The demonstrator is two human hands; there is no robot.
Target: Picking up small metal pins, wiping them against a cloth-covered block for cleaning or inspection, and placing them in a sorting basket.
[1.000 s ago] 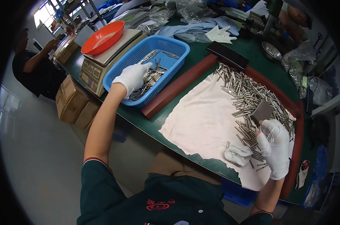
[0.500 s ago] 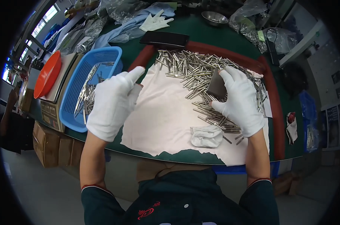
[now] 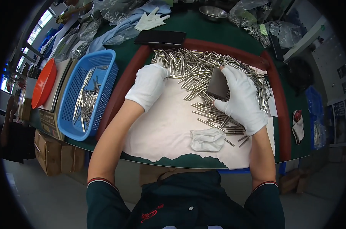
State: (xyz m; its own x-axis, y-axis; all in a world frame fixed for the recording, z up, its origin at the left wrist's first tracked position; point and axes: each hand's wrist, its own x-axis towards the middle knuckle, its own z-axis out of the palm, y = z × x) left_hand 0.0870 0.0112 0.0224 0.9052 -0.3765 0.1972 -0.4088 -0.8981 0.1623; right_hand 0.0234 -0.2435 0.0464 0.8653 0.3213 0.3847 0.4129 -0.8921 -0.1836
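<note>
Both hands wear white gloves. My left hand (image 3: 148,84) reaches to the left end of a heap of slim metal pins (image 3: 197,72), its fingertips bent down at the pins. Its back faces up and hides most of the fingers, so I cannot tell whether a pin is between them. At the right side of the heap, my right hand (image 3: 241,97) grips a dark grey-brown block (image 3: 218,84) between thumb and fingers, tilted over the pins. The heap lies on a pale pink cloth (image 3: 157,126). A crumpled white cloth (image 3: 207,140) sits near its front edge.
A dark red padded border (image 3: 281,110) frames the cloth. To the left stand a blue basket (image 3: 66,110) with more pins and an orange-red bowl (image 3: 44,84). Beyond the border lie a black flat device (image 3: 159,38), a white glove (image 3: 152,20) and a metal bowl (image 3: 213,13).
My left hand has moved right and away from me, from beside the basket to the heap's left end. My right hand keeps hold of the block in nearly the same place.
</note>
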